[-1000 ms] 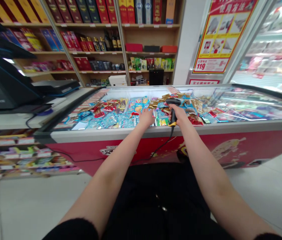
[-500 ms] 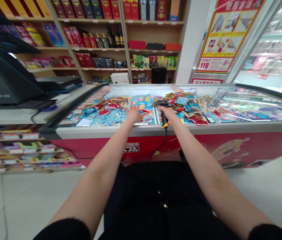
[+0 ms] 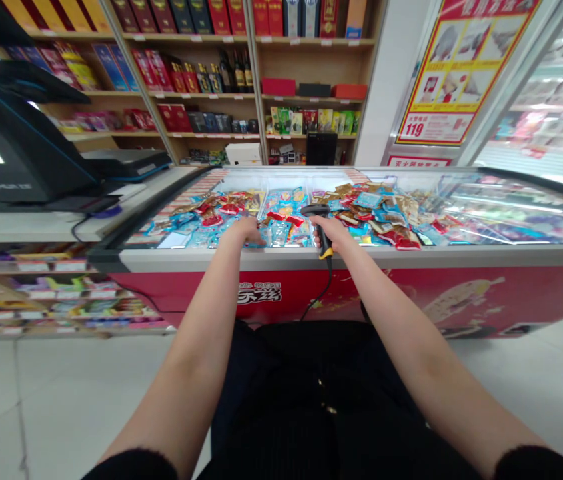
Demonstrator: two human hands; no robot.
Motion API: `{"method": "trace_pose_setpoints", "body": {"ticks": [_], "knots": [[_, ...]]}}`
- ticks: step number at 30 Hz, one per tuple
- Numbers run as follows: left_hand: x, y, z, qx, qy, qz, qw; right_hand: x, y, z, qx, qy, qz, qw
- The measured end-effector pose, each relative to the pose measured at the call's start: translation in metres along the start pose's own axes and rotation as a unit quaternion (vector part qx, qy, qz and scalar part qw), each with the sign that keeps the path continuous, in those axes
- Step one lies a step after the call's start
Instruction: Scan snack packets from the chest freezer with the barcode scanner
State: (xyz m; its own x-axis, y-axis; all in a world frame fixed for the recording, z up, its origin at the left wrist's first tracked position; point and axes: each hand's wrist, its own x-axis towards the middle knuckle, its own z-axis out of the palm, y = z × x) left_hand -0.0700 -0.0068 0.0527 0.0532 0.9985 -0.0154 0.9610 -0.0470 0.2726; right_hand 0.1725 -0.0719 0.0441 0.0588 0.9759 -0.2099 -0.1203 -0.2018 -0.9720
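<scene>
My right hand [image 3: 334, 231] is closed round the handle of a black and yellow barcode scanner [image 3: 325, 244], above the front rim of a chest freezer [image 3: 191, 260]. The scanner's head points left, and its cable hangs down the freezer's front. My left hand [image 3: 245, 231] is low over blue packs [image 3: 201, 239] in the left part of the freezer, its thumb side to the right. Its fingers point down and are mostly hidden, so I cannot see whether a pack is in them. Between my hands lie blue and red ice-cream packs [image 3: 280, 232] in a middle compartment.
More wrapped packs [image 3: 381, 213] are piled right of the scanner. A dark till [image 3: 21, 147] and a flat black device [image 3: 126, 163] stand on the counter [image 3: 36, 223] at left. Behind the freezer are shelves [image 3: 191, 97] of boxes and bottles.
My left hand has moved left from the middle compartment to the blue packs, and its fingers have turned downward. More middle packs show. My right hand still holds the scanner, now tilted slightly differently.
</scene>
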Motion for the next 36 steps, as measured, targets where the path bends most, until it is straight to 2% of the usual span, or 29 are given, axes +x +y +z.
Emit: {"method": "trace_pose_setpoints", "body": {"ticks": [5, 9, 13, 15, 19, 24, 29, 36], "knots": [[-0.003, 0.001, 0.006, -0.042, 0.044, -0.036, 0.997, 0.004, 0.005, -0.003, 0.003, -0.01, 0.004, 1.0], [0.002, 0.003, 0.014, -0.119, 0.089, -0.038, 0.988, 0.008, 0.01, -0.006, 0.008, -0.006, 0.003, 1.0], [0.01, 0.012, 0.027, -0.23, 0.177, -0.022, 0.957, 0.009, 0.011, -0.009, 0.009, -0.01, -0.002, 1.0], [0.013, 0.021, 0.035, -0.295, 0.201, -0.015, 0.934, 0.009, 0.009, -0.009, 0.012, -0.009, -0.004, 1.0], [0.016, 0.045, 0.05, -0.403, 0.209, -0.014, 0.891, 0.004, 0.0, -0.007, 0.014, -0.005, -0.013, 1.0], [0.016, 0.069, 0.069, -0.475, 0.221, -0.012, 0.852, -0.004, -0.01, -0.005, 0.037, -0.015, -0.026, 0.999], [0.018, 0.076, 0.082, -0.474, 0.241, 0.01, 0.847, -0.011, -0.015, -0.004, 0.055, -0.012, -0.028, 0.998], [0.015, 0.075, 0.081, -0.469, 0.24, 0.026, 0.85, -0.019, -0.02, -0.001, 0.04, -0.036, -0.015, 0.998]]}}
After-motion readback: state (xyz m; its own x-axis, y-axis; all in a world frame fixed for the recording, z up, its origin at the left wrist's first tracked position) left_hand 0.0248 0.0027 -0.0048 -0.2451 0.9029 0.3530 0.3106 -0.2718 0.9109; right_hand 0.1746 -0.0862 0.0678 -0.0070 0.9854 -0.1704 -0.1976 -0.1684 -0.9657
